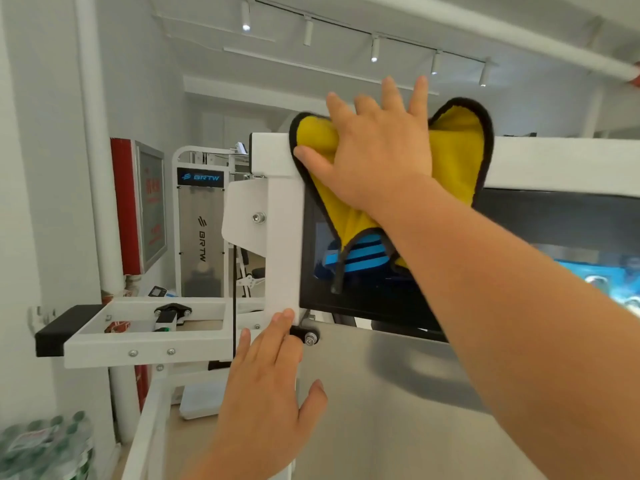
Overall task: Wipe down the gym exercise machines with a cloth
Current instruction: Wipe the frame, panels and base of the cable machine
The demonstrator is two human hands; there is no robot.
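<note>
A yellow cloth with a dark hem (pixel 457 150) is draped over the top beam of a white exercise machine frame (pixel 568 161). My right hand (pixel 377 150) presses the cloth flat against that beam, fingers spread and straight. Part of the cloth hangs down over a black screen (pixel 398 299) mounted below the beam. My left hand (pixel 266 386) rests with straight fingers against the white upright post (pixel 282 244), fingertips near a black bolt fitting.
A white side arm with a black end pad (pixel 65 330) juts left from the post. Behind stands another white machine with a BRTW label (pixel 201 209). A red cabinet (pixel 138 206) hangs on the left wall. Shrink-wrapped bottles (pixel 45 445) sit at bottom left.
</note>
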